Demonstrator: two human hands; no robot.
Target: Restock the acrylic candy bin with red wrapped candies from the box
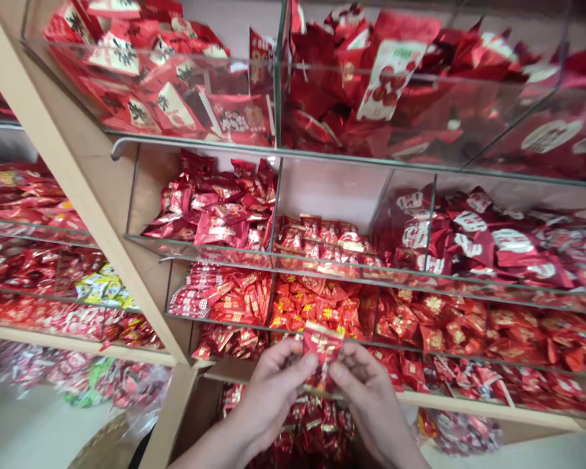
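Observation:
A small red candy packet [321,345] with pale gold-edged ends is held upright between both hands in front of the lower shelves. My left hand [278,378] pinches its left side, the thumb lying across the front. On the right side, the thumb and fingers of my right hand [366,378] close on the same packet. Below the hands stands an open cardboard box [183,426] filled with similar shiny red packets [312,423], partly hidden by my wrists. Straight behind the held packet are orange-red packets [317,303] with yellow print.
Glass-fronted shelves [351,156] hold many red snack packets in divided bins. One middle bin contains neatly stacked small packets [327,241]. A wooden upright [73,156] separates another shelf unit at left. Clear bags of wrapped sweets [459,430] lie on the floor.

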